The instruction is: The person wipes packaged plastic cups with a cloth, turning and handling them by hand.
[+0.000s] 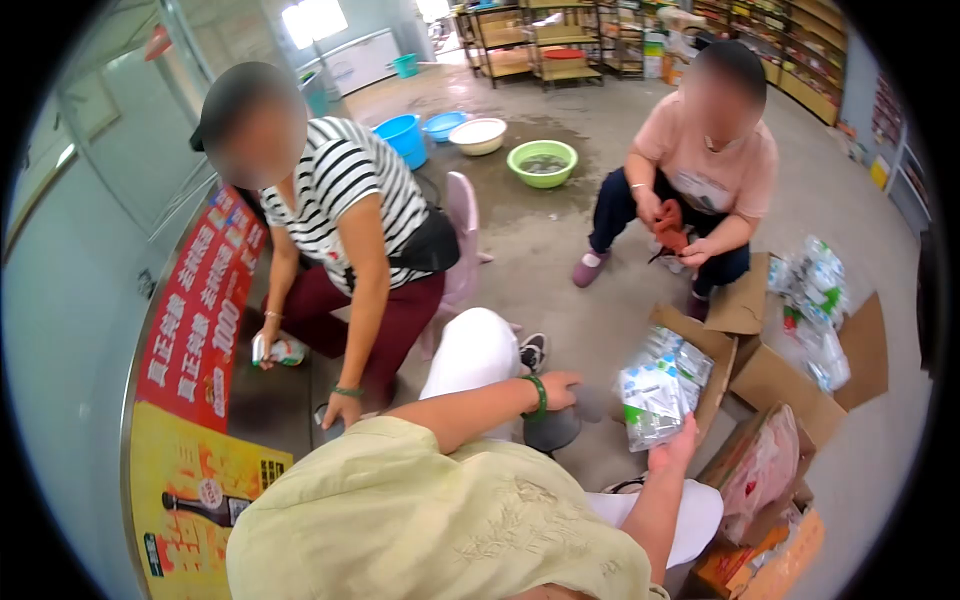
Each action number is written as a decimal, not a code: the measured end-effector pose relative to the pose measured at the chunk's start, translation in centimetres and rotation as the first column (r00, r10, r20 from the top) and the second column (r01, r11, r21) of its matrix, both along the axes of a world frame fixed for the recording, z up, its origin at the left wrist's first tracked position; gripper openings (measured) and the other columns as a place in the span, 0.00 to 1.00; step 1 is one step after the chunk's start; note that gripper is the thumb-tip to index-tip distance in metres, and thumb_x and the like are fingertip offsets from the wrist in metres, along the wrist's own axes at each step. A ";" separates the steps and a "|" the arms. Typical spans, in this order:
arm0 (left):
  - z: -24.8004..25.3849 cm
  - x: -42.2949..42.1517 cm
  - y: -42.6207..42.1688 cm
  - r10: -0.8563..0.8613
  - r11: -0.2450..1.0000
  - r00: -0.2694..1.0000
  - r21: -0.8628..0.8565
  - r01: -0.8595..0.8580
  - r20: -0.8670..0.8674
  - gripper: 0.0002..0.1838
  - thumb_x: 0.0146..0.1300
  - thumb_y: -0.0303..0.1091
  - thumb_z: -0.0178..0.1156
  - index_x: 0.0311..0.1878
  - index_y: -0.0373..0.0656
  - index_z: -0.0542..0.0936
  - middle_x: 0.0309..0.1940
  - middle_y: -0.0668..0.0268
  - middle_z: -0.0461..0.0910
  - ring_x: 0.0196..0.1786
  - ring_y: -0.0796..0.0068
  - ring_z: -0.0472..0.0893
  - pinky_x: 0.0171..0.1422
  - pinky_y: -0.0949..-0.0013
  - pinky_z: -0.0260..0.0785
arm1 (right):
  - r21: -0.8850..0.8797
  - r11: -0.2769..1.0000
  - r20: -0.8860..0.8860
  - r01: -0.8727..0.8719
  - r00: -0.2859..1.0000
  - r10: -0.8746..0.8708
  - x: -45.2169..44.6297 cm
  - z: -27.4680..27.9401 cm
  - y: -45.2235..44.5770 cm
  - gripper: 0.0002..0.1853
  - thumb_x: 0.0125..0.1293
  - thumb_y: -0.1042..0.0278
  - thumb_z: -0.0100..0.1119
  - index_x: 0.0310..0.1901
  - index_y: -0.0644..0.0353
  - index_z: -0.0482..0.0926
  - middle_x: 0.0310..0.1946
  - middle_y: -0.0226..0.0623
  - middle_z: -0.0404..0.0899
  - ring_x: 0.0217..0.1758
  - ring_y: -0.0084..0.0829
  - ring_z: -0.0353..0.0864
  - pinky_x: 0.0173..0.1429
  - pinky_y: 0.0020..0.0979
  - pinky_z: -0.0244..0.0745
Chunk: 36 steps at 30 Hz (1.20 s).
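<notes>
My right hand [676, 448] grips the near edge of a shiny plastic packet [652, 402] printed white, blue and green. The packet is tilted over an open cardboard box [712, 345] holding similar packets [692, 358]. My left hand [562, 390], with a green bangle at the wrist, is in front of my knees with its fingers curled. A smeared grey thing [595, 403] is beside its fingertips; I cannot make out what it is. Below that hand is a dark grey rounded object [552, 430], partly hidden.
A person in a striped shirt [370, 190] at left holds a white-topped bottle [280, 350]. Across from me, another person [705, 150] handles reddish cloth [672, 225]. More packets fill an open carton [865, 350] at right. Basins, including a green one [542, 178], stand behind on wet floor.
</notes>
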<state>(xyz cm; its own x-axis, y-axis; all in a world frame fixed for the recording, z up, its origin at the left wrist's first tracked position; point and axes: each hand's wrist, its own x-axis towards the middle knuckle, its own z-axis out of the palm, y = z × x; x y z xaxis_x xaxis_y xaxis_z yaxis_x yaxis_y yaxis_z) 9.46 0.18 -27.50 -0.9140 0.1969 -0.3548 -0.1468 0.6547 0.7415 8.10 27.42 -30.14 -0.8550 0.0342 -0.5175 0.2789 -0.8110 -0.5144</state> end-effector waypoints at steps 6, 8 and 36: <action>5.0 -3.1 -3.1 0.044 0.965 0.996 0.255 -0.062 0.075 0.27 0.54 0.32 0.56 0.61 0.47 0.71 0.52 0.60 0.76 0.54 0.67 0.74 0.61 0.67 0.66 | 0.022 1.000 -0.018 -0.016 1.000 0.016 0.3 -0.8 0.0 0.26 0.68 0.54 0.44 0.61 0.63 0.66 0.59 0.42 0.70 0.61 0.42 0.71 0.63 0.46 0.66; 6.4 -6.5 -5.9 0.043 0.960 0.988 0.281 0.002 -0.151 0.29 0.56 0.33 0.57 0.64 0.49 0.68 0.51 0.62 0.76 0.54 0.71 0.74 0.60 0.68 0.66 | 0.044 0.999 -0.023 0.004 1.000 -0.003 -0.5 -1.0 0.4 0.26 0.68 0.54 0.44 0.62 0.64 0.65 0.60 0.43 0.70 0.61 0.42 0.70 0.63 0.46 0.66; 53.4 -9.8 -22.1 0.326 0.814 0.449 0.007 -0.580 -0.832 0.49 0.41 0.38 0.64 0.71 0.41 0.55 0.54 0.47 0.73 0.48 0.59 0.78 0.51 0.64 0.73 | 0.127 0.976 0.066 -0.176 0.983 0.169 0.7 -3.4 1.6 0.27 0.70 0.54 0.34 0.63 0.64 0.64 0.60 0.47 0.69 0.62 0.48 0.69 0.63 0.51 0.65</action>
